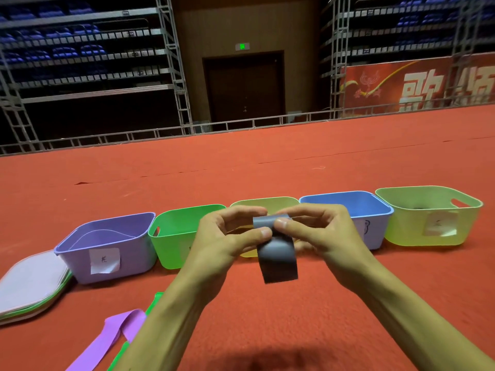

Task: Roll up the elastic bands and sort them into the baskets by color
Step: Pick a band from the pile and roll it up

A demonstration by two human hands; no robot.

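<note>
A dark grey elastic band (278, 255) hangs in the air in front of the row of baskets. My left hand (227, 236) and my right hand (313, 231) both pinch its top end between thumb and fingers, where it is partly folded over. Behind stand a purple basket (80, 253), a green basket (171, 247), a yellow basket (265, 203), a blue basket (375, 207) and a pale green basket (401, 226). A purple band (107, 341) and a green band (152, 303) lie on the red carpet at lower left, partly under my left forearm.
A stack of flat lids (29, 287) in white, pink and green lies left of the purple basket. Paper labels are stuck on the basket fronts. A metal railing (241, 124) edges the carpeted floor, with tiers of seats beyond.
</note>
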